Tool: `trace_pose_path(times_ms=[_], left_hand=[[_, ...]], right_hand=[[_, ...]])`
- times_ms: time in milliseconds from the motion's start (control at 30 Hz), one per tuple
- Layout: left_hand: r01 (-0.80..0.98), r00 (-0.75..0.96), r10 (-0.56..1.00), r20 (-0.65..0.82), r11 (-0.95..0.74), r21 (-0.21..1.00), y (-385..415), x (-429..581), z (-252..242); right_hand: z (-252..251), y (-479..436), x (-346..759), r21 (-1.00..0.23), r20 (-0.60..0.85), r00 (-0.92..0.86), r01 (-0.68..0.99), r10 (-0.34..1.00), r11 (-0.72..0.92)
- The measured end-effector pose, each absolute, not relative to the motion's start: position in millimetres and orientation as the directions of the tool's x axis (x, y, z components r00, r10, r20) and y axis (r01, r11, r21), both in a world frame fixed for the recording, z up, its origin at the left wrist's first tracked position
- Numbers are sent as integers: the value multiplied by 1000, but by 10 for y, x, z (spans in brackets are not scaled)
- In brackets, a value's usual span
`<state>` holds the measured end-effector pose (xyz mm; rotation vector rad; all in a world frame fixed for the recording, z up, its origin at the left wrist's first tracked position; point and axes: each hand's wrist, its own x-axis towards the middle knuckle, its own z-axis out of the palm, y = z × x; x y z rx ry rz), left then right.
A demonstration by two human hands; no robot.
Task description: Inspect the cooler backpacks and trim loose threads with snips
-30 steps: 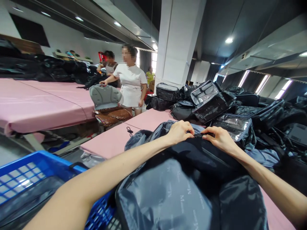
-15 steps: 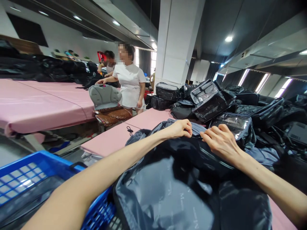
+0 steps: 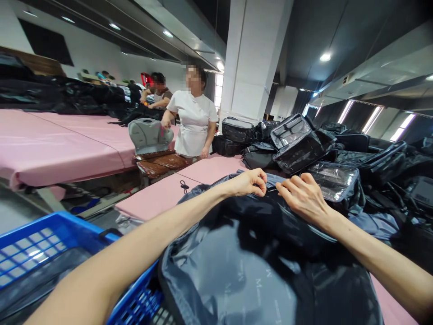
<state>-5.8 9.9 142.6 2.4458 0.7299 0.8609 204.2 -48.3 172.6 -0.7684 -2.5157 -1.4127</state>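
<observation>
A large open bag [image 3: 233, 266] with a grey printed lining and black edges fills the lower middle of the view. At its far edge my left hand [image 3: 252, 182] is pinched, and a thin dark piece shows between it and my right hand [image 3: 302, 195]. My right hand is closed too, fingers bent, just right of the left one. What exactly each hand grips is too small to name. A black cord loop [image 3: 184, 185] lies left of the bag's far edge.
A blue crate [image 3: 77, 225] with dark items stands at the lower left. Behind are pink tables [image 3: 61, 144], a grey chair [image 3: 151, 137] and a person in white [image 3: 195, 117]. Black bags [image 3: 297, 144] are piled at the right.
Both hands have shifted slightly left, and more of the thin dark piece shows between them. The person in white has turned and stands farther right in view.
</observation>
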Motion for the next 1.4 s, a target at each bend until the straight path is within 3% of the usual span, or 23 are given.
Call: trace_pose_path(times_ms=[600,833,967,1100,1200,1333,1400], left_hand=[[305,663,628,408,-725,618,68,-101,1453],[188,629,700,338,-559,808,35,-230,1571],[414,461,759,460,-643,644,184,-100,1482],[555,430,738,520,-670,493,298,19,1437],[613,402,771,493,-627,481,313,34,1470],[622,395,796,459,-599,504,315,33,1503],[632,385,806,449,-585,509,312,38,1509]], right_hand=[[1698,-414,1944,814,409,-893,451,190,366],[1703,-389,2051,718,458,-812,578,363,387],[1714,-377,2076,693,459,-793,602,401,396],[1743,-341,2049,680,456,-784,612,421,403],[1768,-299,2052,621,462,-759,646,459,443],[1778,-259,2090,399,557,-641,764,528,507],[1776,-253,2086,395,557,-638,767,532,506]])
